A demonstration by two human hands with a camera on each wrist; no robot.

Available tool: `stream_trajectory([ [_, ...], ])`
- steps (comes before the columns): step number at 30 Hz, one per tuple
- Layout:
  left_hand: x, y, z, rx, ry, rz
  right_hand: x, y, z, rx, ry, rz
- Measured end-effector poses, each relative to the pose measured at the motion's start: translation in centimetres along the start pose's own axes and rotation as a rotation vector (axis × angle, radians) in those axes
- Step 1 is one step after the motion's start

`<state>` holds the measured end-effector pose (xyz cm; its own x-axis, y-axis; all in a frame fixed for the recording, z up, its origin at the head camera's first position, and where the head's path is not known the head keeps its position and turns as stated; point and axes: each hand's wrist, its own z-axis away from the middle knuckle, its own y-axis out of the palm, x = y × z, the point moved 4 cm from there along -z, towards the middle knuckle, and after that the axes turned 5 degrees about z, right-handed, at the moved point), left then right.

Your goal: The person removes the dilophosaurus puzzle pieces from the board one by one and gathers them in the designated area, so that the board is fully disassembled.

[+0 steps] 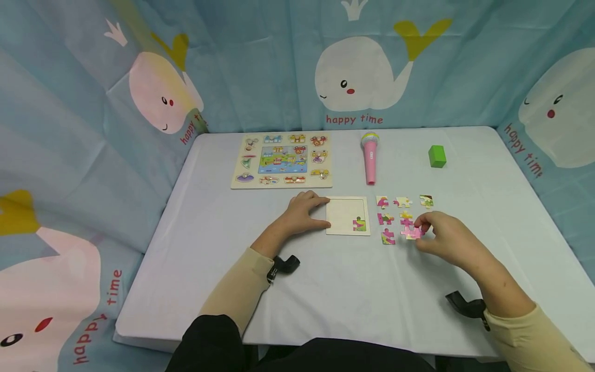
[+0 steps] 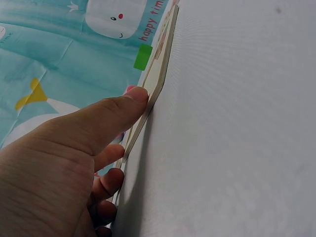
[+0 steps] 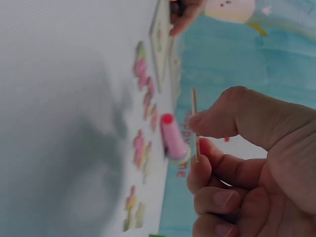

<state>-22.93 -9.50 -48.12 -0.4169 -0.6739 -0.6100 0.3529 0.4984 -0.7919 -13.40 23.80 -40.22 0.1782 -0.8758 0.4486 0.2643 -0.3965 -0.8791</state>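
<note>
My left hand point(image 1: 305, 213) rests at the left edge of a pale wooden puzzle tray point(image 1: 341, 214), thumb and index finger spread apart along that edge. In the left wrist view the thumb point(image 2: 133, 96) touches the tray's rim. One green-and-pink jigsaw piece point(image 1: 359, 223) lies in the tray's lower right corner. Between thumb and fingers, my right hand point(image 1: 443, 237) pinches a pink jigsaw piece point(image 1: 411, 232), seen edge-on as a thin strip in the right wrist view. Several loose pieces point(image 1: 385, 218) lie between the tray and this hand.
Behind the tray stand a pink toy microphone point(image 1: 370, 160) and, farther right, a green block point(image 1: 437, 156). A wooden picture puzzle board point(image 1: 282, 182) lies at the back left of the white table point(image 1: 204, 227). Blue whale-print curtains point(image 1: 260, 62) surround the table.
</note>
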Motion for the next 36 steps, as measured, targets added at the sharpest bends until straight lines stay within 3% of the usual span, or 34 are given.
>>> stream_trajectory([
  [20, 0.0, 0.0, -0.1, 0.007, 0.002, -0.005, -2.0, 3.0, -1.5, 0.109, 0.018, 0.008],
  [28, 0.1, 0.0, -0.2, 0.006, 0.000, -0.011, -1.3, 2.5, -1.6, 0.079, -0.011, 0.038],
  [36, 0.0, 0.1, -0.1, 0.012, -0.001, -0.013, 0.4, 1.3, -1.9, -0.004, -0.055, 0.030],
])
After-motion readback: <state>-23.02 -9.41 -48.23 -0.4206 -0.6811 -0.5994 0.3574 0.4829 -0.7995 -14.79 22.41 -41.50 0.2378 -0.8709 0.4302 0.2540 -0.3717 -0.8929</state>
